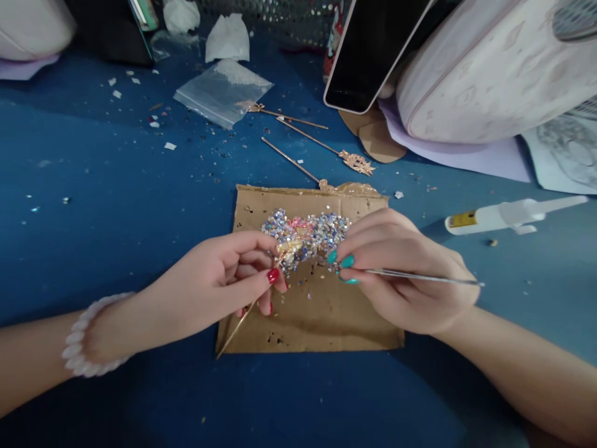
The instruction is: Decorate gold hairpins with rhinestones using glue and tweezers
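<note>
Between the thumb and fingers of my left hand (233,274) is a thin gold hairpin (242,322), its shaft slanting down to the lower left. The hairpin's upper end meets a heap of small glittering chips (321,233), blue, silver, pink and yellow, so its head is hard to make out. My right hand (401,267) pinches slim metal tweezers (420,276) close to the right side of the heap; their tips are hidden by the fingers. Under both hands lies a piece of brown cardboard (321,330) with the chips on it.
Behind the cardboard lie more gold hairpins (317,135) and a clear zip bag (221,93) of white bits. A phone (373,56) leans beside a large pale rounded object (489,68). To the right is a glue syringe (504,216). Loose chips dot the blue table (93,205).
</note>
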Motion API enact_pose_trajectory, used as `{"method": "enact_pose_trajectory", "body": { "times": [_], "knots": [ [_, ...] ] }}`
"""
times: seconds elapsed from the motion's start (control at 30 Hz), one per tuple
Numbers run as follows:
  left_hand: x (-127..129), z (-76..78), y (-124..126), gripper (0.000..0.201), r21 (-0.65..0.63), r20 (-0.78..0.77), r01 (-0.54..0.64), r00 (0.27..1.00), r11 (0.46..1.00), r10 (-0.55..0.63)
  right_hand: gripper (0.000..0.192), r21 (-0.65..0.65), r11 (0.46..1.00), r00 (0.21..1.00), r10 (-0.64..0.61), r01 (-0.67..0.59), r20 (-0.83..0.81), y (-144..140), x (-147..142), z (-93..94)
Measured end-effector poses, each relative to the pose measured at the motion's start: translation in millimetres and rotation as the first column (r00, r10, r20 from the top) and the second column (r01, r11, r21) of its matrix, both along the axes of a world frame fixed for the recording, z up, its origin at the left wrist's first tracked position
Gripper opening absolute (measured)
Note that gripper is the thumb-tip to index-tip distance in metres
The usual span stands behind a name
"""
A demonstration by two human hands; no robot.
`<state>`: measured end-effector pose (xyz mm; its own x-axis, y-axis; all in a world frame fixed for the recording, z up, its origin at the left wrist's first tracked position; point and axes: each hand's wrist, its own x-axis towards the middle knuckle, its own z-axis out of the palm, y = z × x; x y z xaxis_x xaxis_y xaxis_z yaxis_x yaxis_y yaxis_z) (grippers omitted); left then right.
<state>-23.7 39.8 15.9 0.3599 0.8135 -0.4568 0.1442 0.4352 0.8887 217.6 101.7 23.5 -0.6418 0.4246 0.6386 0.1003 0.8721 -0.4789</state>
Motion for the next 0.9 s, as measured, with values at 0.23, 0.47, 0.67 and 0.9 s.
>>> {"method": "enact_pose_trajectory", "body": {
  "times": [0.23, 0.47, 0.67, 0.9],
  "knots": [
    [1.6, 5.3, -0.2, 0.028, -0.044, -0.04, 0.027, 0.999, 0.999, -0.029, 0.009, 0.017, 1.0, 1.0, -0.005, 0.005, 0.008, -0.6, -2.7, -4.1],
    [3.7, 11.2, -1.8, 0.027, -0.091, -0.078, -0.016, 0.997, 0.996, 0.009, 0.01, -0.013, 1.0, 1.0, -0.02, 0.02, 0.022, -5.4, -5.4, -3.8],
    [-0.7, 1.0, -2.0, 0.032, -0.057, -0.053, 0.025, 0.998, 0.998, -0.028, 0.006, -0.009, 1.0, 1.0, -0.024, 0.024, 0.007, -7.7, -6.5, -6.0],
    [-0.2, 0.3, -2.5, 0.029, -0.013, -0.051, 0.018, 0.998, 1.0, -0.019, 0.006, -0.007, 1.0, 1.0, -0.003, 0.003, -0.015, -6.7, -7.4, -7.7]
  ]
}}
